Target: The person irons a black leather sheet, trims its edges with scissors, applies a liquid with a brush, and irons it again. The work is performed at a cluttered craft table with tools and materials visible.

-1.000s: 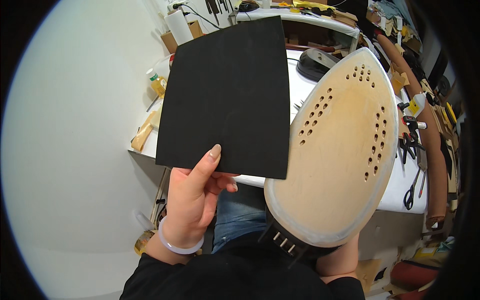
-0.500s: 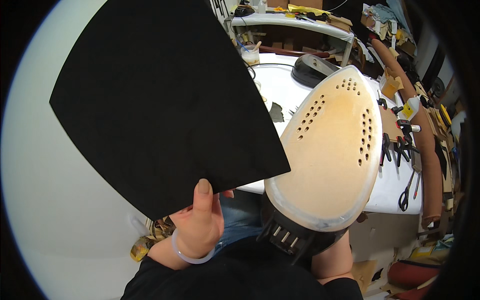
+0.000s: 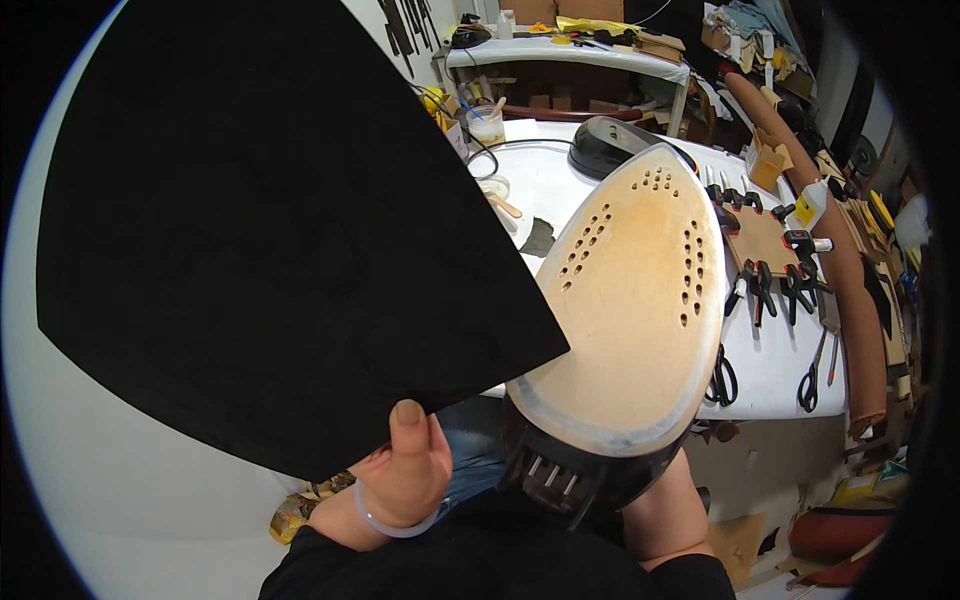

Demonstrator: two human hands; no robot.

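Observation:
A large flat black sheet (image 3: 280,250) fills the left side, held up at its lower edge by my left hand (image 3: 408,465), thumb on the face toward me. My left fingers are mostly behind it. Beside it a clothes iron (image 3: 630,300) is raised with its tan, worn soleplate and steam holes turned toward me. My right forearm (image 3: 668,508) leads up behind the iron, which hides the hand that holds it. The sheet's right corner overlaps the soleplate's left edge in view; whether they touch I cannot tell.
Behind lies a white table (image 3: 780,380) with a black iron base (image 3: 610,145), a tan board (image 3: 763,240) ringed by several clamps, scissors (image 3: 810,385) and a glue bottle (image 3: 811,203). A jar (image 3: 486,125) stands further back. A long brown roll (image 3: 850,260) runs along the right.
The black sheet has swung left and lower with my left hand. The iron has shifted slightly left, and more of the clamped board shows.

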